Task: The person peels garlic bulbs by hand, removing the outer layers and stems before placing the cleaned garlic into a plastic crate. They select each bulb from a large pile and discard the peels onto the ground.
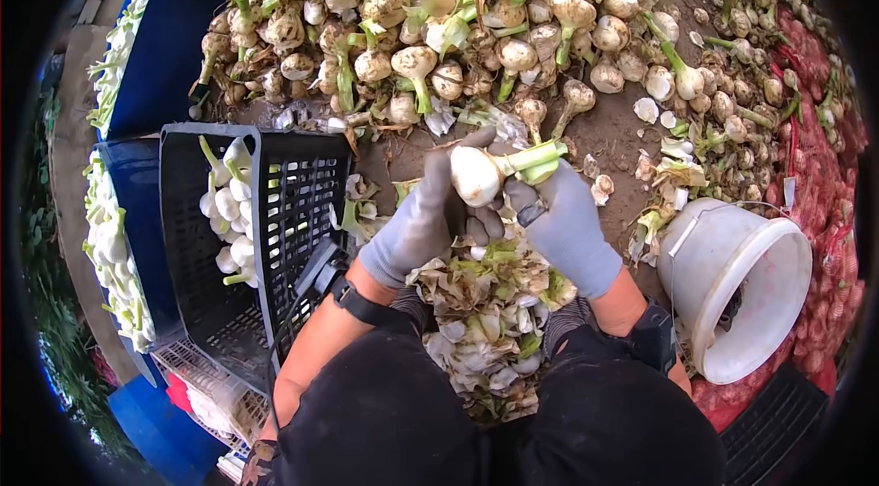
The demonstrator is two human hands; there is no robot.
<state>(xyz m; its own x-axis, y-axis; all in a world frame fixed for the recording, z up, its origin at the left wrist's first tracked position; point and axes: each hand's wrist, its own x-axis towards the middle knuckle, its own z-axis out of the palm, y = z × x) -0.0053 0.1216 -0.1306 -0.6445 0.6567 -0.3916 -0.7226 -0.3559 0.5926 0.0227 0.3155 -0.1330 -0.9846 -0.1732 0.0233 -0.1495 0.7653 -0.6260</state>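
A garlic bulb [475,177] with a short green stem is held between my two gloved hands, over a heap of peeled husks. My left hand [417,222] cups its round white end, with the thumb along the side and fingertips curled below. Closed round the stem end is my right hand [569,228], its thumb bent in front and other fingers partly hidden. Whether a small tool sits in the right hand cannot be made out. Ahead lies a big pile of soil-stained garlic bulbs [386,6] with trimmed stems.
Left of me, a black crate [302,202] holds cleaned bulbs. Beyond it stand blue bins [169,47] filled with white garlic. On the right are a tipped white bucket [700,275] and red mesh sacks [810,156]. Husks [485,326] lie between my knees.
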